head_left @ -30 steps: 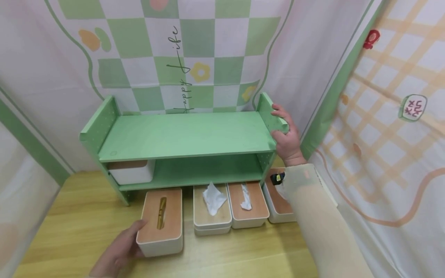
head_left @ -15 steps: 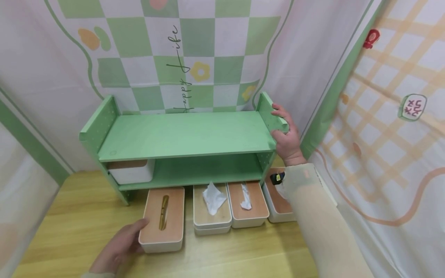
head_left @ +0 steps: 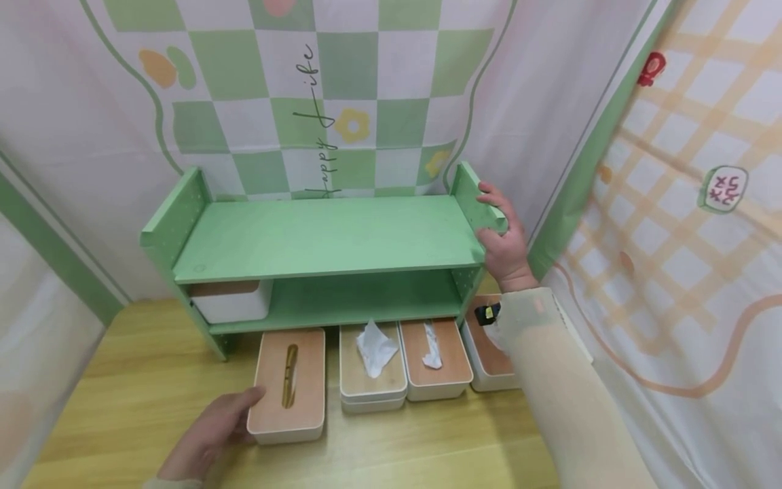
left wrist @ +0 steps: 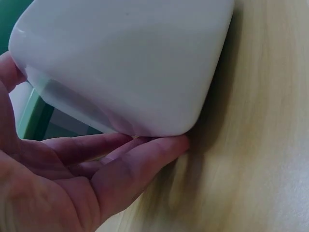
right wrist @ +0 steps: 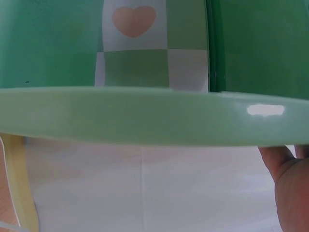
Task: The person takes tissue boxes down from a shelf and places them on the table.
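At the front left of the table, my left hand (head_left: 214,431) holds a white tissue box (head_left: 287,380) by its left side. That box has a wooden lid with a long slot, where something gold shows. In the left wrist view the thumb is at the upper edge of the white wall (left wrist: 130,58), and fingertips (left wrist: 174,142) meet its lower corner. My right hand (head_left: 507,248) grips the right side panel of a green two-tier shelf (head_left: 336,234). In the right wrist view the panel's edge (right wrist: 145,116) crosses in front, with fingers behind it.
A white box with a brown lid (head_left: 231,305) sits on the lower tier at left. Before the shelf stand a pale-lidded tissue box (head_left: 357,384) and a brown-lidded one (head_left: 449,370), tissues sticking out. Another box (head_left: 489,360) is partly behind my right sleeve. Printed curtains (head_left: 672,272) surround the table.
My left hand and the tissue box have shifted slightly right and toward the shelf, mostly in the first half second. The right hand and shelf stay put.
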Tool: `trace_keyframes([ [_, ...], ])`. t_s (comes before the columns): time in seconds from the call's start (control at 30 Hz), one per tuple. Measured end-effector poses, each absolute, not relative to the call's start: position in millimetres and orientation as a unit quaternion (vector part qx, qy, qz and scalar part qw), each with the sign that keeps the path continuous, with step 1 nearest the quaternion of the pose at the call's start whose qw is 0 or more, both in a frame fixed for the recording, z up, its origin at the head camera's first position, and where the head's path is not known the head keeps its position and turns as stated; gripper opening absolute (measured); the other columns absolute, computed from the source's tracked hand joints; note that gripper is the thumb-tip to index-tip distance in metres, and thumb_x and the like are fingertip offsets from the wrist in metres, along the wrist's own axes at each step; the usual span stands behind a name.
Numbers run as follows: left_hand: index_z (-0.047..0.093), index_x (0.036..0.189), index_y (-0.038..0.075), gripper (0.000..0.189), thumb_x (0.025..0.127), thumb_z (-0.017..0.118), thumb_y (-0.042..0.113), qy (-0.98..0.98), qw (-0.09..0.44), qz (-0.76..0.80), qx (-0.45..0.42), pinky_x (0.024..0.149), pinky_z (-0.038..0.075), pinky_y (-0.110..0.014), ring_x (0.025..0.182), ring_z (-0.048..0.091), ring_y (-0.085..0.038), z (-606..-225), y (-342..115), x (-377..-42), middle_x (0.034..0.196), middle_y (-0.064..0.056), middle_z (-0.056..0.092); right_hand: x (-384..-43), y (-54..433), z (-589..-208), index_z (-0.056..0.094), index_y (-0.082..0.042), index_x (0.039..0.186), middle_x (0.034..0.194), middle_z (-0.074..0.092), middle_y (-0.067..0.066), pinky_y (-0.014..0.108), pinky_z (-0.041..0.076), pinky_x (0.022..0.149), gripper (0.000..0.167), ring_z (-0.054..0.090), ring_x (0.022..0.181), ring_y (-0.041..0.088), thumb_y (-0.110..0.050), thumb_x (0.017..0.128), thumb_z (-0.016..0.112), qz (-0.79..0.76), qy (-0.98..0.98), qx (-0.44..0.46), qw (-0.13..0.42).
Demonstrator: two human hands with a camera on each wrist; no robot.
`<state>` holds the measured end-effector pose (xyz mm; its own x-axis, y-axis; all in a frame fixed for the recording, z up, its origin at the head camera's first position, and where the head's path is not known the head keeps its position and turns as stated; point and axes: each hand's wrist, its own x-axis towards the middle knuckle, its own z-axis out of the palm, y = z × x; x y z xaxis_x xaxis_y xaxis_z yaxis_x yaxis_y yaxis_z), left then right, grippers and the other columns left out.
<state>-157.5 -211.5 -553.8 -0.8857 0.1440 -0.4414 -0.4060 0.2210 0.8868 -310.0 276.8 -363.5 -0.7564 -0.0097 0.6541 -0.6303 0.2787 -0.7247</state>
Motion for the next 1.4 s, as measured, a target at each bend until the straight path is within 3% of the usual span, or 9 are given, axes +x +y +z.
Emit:
trace_keyframes([
  [0.13,0.07,0.103,-0.008,0.054,0.1,0.056,0.043,0.743,0.228,0.625,-0.076,0.07,0.056,-0.039,0.076,0.069,-0.024,-552.0,-213.7,-156.5,0.086,-0.015,0.073,-310.6,276.6,-364.5,0.053,0.0,0.133,0.156,0.037,0.003,0.027,0.025,0.037,0.057,0.044,0.128,0.02,0.009,0.077,0.045,0.563,-0.751,0.208,0.274],
  [0.23,0.063,0.115,-0.014,0.057,0.1,0.058,0.04,0.738,0.23,0.63,-0.073,0.071,0.058,-0.041,0.082,0.069,-0.026,-550.6,-214.3,-156.6,0.091,-0.017,0.072,-311.0,276.5,-364.8,0.053,0.0,0.133,0.156,0.037,0.002,0.028,0.025,0.037,0.057,0.046,0.126,0.018,0.009,0.077,0.045,0.561,-0.754,0.206,0.273],
  [0.3,0.056,0.126,-0.015,0.062,0.099,0.06,0.04,0.743,0.226,0.625,-0.079,0.07,0.058,-0.042,0.083,0.068,-0.027,-549.3,-213.6,-158.4,0.094,-0.016,0.072,-311.1,276.5,-365.0,0.053,-0.001,0.133,0.156,0.038,-0.002,0.028,0.025,0.037,0.057,0.052,0.115,0.018,0.008,0.078,0.046,0.561,-0.755,0.204,0.271],
  [0.47,0.043,0.145,-0.006,0.069,0.097,0.062,0.041,0.756,0.208,0.61,-0.114,0.068,0.058,-0.044,0.083,0.069,-0.029,-544.6,-210.2,-167.2,0.097,-0.015,0.072,-311.3,276.7,-364.7,0.054,-0.001,0.134,0.155,0.038,-0.004,0.029,0.025,0.038,0.057,0.054,0.11,0.023,0.008,0.078,0.045,0.566,-0.752,0.203,0.271],
  [0.5,0.042,0.146,-0.004,0.069,0.097,0.062,0.041,0.756,0.205,0.611,-0.118,0.068,0.058,-0.044,0.084,0.069,-0.029,-543.8,-209.7,-169.0,0.098,-0.016,0.072,-311.3,276.7,-364.5,0.054,-0.001,0.133,0.155,0.038,-0.003,0.029,0.024,0.038,0.057,0.05,0.117,0.023,0.008,0.078,0.045,0.566,-0.751,0.205,0.271],
  [0.77,0.04,0.149,0.001,0.064,0.097,0.063,0.031,0.738,0.187,0.637,-0.12,0.07,0.059,-0.045,0.086,0.069,-0.031,-544.5,-207.7,-176.9,0.102,-0.018,0.071,-311.5,276.7,-364.9,0.054,0.001,0.132,0.154,0.04,-0.002,0.022,0.035,0.05,0.056,0.036,0.136,0.016,0.008,0.076,0.046,0.562,-0.75,0.211,0.277],
  [0.97,0.041,0.149,0.003,0.068,0.096,0.066,0.037,0.747,0.186,0.627,-0.119,0.068,0.058,-0.044,0.087,0.068,-0.029,-545.7,-201.1,-182.9,0.103,-0.015,0.071,-310.7,276.6,-364.6,0.053,0.001,0.133,0.155,0.038,-0.001,0.027,0.026,0.04,0.057,0.042,0.13,0.019,0.008,0.077,0.045,0.57,-0.746,0.21,0.273],
  [1.17,0.042,0.149,0.006,0.069,0.095,0.066,0.04,0.751,0.184,0.622,-0.123,0.068,0.058,-0.045,0.088,0.068,-0.028,-547.4,-199.4,-186.0,0.106,-0.015,0.071,-310.8,275.8,-364.4,0.053,0.001,0.133,0.154,0.039,-0.004,0.024,0.035,0.051,0.057,0.041,0.13,0.019,0.009,0.077,0.045,0.574,-0.745,0.207,0.27],
  [1.4,0.041,0.149,0.005,0.072,0.094,0.067,0.043,0.758,0.19,0.61,-0.134,0.072,0.057,-0.043,0.088,0.067,-0.026,-543.3,-196.1,-189.0,0.106,-0.014,0.071,-311.6,276.9,-365.4,0.053,0.001,0.133,0.154,0.039,-0.003,0.026,0.031,0.045,0.057,0.038,0.134,0.018,0.009,0.077,0.045,0.567,-0.746,0.213,0.276],
])
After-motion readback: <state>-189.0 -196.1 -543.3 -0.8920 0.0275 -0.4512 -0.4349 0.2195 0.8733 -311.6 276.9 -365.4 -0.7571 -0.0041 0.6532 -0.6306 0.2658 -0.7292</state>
